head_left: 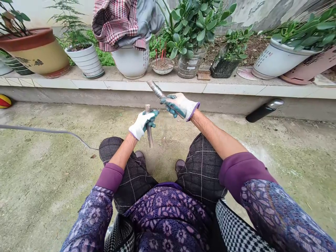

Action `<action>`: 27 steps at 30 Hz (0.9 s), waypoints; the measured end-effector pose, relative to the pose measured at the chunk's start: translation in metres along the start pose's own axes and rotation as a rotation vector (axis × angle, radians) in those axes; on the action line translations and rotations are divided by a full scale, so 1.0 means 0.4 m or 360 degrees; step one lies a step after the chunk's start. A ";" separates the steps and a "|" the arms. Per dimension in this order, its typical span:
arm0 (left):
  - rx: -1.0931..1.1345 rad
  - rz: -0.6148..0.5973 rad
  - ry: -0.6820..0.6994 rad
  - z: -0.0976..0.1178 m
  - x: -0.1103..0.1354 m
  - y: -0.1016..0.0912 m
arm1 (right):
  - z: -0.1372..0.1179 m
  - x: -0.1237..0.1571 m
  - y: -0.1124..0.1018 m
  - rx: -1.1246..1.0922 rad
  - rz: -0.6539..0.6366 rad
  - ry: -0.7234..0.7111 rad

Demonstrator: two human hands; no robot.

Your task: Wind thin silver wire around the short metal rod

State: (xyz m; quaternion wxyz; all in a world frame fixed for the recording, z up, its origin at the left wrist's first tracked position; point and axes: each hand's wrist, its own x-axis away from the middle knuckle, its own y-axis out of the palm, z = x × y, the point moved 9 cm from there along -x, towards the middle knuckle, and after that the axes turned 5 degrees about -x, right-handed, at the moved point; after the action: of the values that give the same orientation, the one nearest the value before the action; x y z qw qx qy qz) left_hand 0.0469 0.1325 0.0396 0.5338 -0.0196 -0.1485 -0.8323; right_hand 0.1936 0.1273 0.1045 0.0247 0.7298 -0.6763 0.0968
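Observation:
My left hand (144, 123), in a white work glove with a green coated palm, is closed around a short wooden stick (149, 137). The stick stands nearly upright, its pale top end poking out above the fingers. To its right and a little higher, my right hand (181, 106), gloved the same way, grips a rod wound with silvery wire (156, 90). That rod slants up to the left, and its far end overlaps the tiled ledge in view. A gap separates the two hands. The lower part of the rod is hidden by the glove.
A tiled ledge (183, 87) with potted plants runs across the back. Checked cloth (118, 24) covers a white pot (131, 61). A black bottle (264, 110) leans at the ledge's right. A grey hose (47, 131) lies on the concrete left, and a ball (4, 101) sits beyond it.

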 end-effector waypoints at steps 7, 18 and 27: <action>0.0497 0.0392 0.0185 0.071 0.010 -0.117 | -0.011 -0.008 -0.057 -0.0262 0.0133 -0.0039; 0.0580 0.0663 0.0201 0.081 0.064 -0.272 | 0.040 0.068 -0.435 -0.0628 0.0721 -0.0032; 0.0536 0.0973 0.0090 0.030 0.094 -0.408 | 0.254 0.278 -0.761 -0.0482 0.1528 0.0169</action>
State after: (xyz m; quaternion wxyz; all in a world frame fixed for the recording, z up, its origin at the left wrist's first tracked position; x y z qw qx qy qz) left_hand -0.1168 0.1654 0.0211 0.7579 0.0483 -0.2562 -0.5980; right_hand 0.5140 0.0266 0.0532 0.1174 0.3190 -0.9398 0.0350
